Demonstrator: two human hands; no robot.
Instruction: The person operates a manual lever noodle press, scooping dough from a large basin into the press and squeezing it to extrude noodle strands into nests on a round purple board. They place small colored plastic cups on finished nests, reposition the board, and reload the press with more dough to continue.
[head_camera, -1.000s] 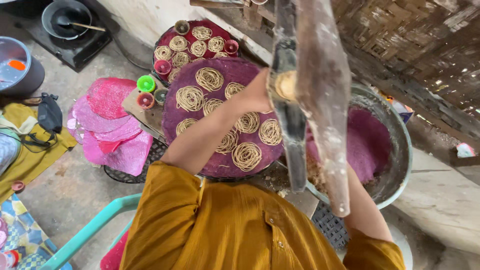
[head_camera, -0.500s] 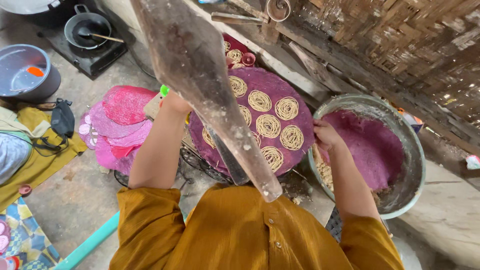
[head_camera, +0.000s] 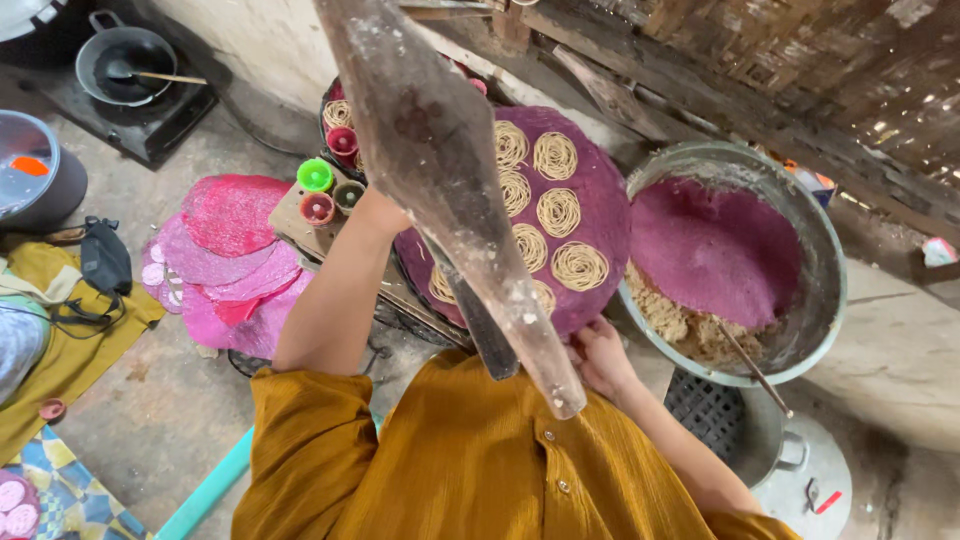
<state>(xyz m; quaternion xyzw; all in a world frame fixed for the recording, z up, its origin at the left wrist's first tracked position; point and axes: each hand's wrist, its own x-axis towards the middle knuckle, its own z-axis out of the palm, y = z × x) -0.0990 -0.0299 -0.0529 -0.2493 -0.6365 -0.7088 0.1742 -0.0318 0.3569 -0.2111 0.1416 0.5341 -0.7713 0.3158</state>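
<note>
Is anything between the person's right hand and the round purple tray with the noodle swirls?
No, nothing visible. The right hand already rests on the near edge of the purple tray. The long wooden piece only covers the tray's left part.

The right hand (head_camera: 600, 358) gripped the near edge of a round purple mat (head_camera: 590, 200) bearing pale coiled noodle nests (head_camera: 558, 212). The left hand (head_camera: 380, 212) sat half-hidden behind a long floury wooden beam (head_camera: 440, 170), beside a large metal basin (head_camera: 825, 260).

To your left, a black pan (head_camera: 125, 60) sits on a dark stove (head_camera: 140, 115). Pink mats (head_camera: 225, 265) lie stacked on the floor beside small coloured cups (head_camera: 318, 190). A black bag (head_camera: 103, 262) rests on yellow cloth (head_camera: 60, 360).
</note>
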